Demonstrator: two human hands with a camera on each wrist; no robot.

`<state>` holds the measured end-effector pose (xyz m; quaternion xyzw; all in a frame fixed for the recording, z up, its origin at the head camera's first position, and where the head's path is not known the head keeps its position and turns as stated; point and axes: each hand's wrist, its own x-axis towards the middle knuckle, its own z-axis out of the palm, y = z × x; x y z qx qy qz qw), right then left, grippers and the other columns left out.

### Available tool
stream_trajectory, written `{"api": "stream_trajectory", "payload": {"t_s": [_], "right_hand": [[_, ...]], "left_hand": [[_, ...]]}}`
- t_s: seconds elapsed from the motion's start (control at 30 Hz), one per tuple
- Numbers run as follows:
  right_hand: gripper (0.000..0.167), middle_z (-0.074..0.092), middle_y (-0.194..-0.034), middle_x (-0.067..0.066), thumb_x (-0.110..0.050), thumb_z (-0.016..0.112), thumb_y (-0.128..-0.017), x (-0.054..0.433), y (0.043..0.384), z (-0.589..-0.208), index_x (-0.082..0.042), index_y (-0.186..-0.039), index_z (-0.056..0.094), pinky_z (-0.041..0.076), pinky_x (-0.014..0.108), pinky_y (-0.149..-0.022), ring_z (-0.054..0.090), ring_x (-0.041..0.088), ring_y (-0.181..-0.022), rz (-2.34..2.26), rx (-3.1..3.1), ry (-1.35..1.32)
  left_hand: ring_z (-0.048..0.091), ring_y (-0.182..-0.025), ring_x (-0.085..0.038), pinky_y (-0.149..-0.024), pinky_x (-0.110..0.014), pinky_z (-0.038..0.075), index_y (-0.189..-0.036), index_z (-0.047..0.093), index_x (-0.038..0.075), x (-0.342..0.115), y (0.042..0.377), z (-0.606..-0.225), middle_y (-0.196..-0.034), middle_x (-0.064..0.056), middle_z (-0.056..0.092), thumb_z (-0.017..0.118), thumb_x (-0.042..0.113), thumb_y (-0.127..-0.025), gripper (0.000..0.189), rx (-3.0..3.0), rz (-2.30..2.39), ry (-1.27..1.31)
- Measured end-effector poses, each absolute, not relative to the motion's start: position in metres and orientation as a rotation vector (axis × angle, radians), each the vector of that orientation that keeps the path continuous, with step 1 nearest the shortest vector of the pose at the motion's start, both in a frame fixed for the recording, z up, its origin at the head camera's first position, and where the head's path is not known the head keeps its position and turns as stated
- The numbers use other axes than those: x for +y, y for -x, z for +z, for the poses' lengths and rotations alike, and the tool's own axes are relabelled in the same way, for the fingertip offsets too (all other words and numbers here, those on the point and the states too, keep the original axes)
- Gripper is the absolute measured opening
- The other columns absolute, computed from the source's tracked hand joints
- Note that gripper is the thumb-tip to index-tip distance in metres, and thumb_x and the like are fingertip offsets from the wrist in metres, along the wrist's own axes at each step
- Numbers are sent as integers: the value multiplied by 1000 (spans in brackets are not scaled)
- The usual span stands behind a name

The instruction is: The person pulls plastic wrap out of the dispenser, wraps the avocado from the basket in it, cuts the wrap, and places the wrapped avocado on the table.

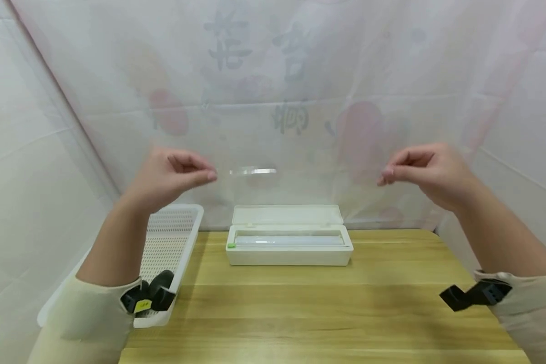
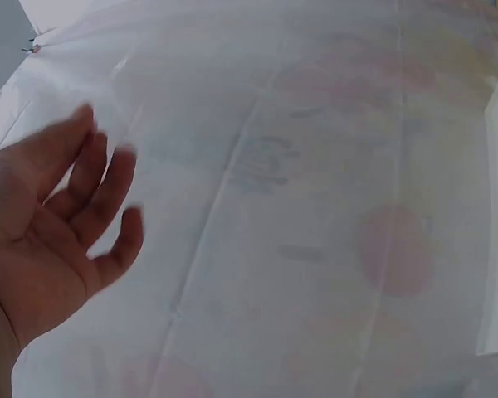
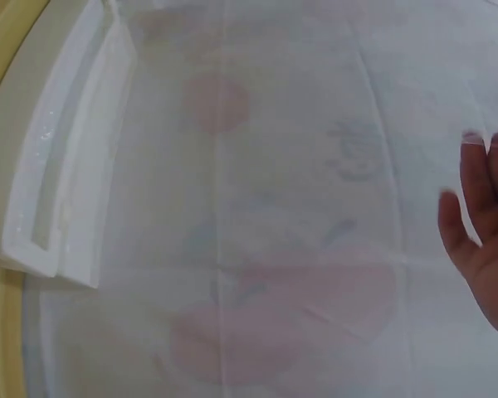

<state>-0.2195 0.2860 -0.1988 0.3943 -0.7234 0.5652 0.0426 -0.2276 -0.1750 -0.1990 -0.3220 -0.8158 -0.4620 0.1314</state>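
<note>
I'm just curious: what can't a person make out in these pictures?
What seems clear film between left hand and right hand: head view; see-through, only a glint shows.
Part of the right hand: right wrist view, cut off by the right edge.
Box: right wrist view, cut off by the top and left edges.
Basket: head view, partly behind the left arm.
Curtain writing: head view, too faint to read.

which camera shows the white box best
The head view: the whole box faces the camera, lid raised, a roll inside. The right wrist view shows it slanted, cropped; the left wrist view catches only a white strip, probably part of it.
</note>
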Motion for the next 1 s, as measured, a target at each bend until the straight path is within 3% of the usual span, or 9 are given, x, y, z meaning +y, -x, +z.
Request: {"api": "stream_trajectory", "payload": {"t_s": [0.1,0.2,0.4,0.5,0.63,0.83,1.0], "right_hand": [[29,71,-88,13,27,45,-88,294,214,-218,9,-93,68,57,28,-76,68,22,-82,1727,-2304,-1481],[32,70,-86,12,25,46,-88,292,206,-243,2,-92,69,57,29,-69,66,17,-76,1718,-2471,-1644],[13,65,-72,21,9,60,-87,272,183,-308,-1,-86,68,51,22,-53,54,-1,-62,1789,-2755,-1736],[6,64,-69,25,4,64,-84,262,171,-343,2,-83,69,51,20,-51,54,-4,-61,1857,-2850,-1740],[8,62,-67,31,1,66,-83,255,156,-385,8,-81,68,48,16,-49,56,-5,-59,2022,-2952,-1738],[13,53,-65,35,0,64,-85,255,139,-422,11,-82,70,31,11,-47,37,-8,-53,2110,-3090,-1696],[15,53,-64,31,-5,68,-86,257,132,-433,8,-80,72,30,10,-48,35,-10,-52,2024,-3177,-1623]], "left_hand": [[66,-74,-13,-67,-25,56,-90,75,5,-182,217,-213,-86,-6,74,72,2,-88,5,-2401,-1408,1279],[64,-73,-12,-64,-26,55,-90,75,9,-181,210,-231,-86,-6,72,70,-2,-87,12,-2442,-1491,1543],[65,-77,-7,-69,-29,58,-91,74,10,-166,189,-274,-86,-3,72,73,11,-88,3,-2620,-1465,1841],[66,-78,-1,-71,-29,59,-91,73,4,-158,178,-302,-86,-6,73,73,15,-88,11,-2703,-1484,1949],[62,-69,6,-62,-22,57,-87,73,1,-149,163,-342,-79,-11,73,76,11,-85,10,-2863,-1628,1941],[59,-66,10,-61,-13,53,-86,73,-5,-138,143,-389,-78,-21,72,74,4,-86,9,-2985,-1759,1960],[56,-64,13,-61,-15,54,-84,74,-4,-132,132,-409,-75,-14,73,70,0,-86,6,-3062,-1621,1946]]}}
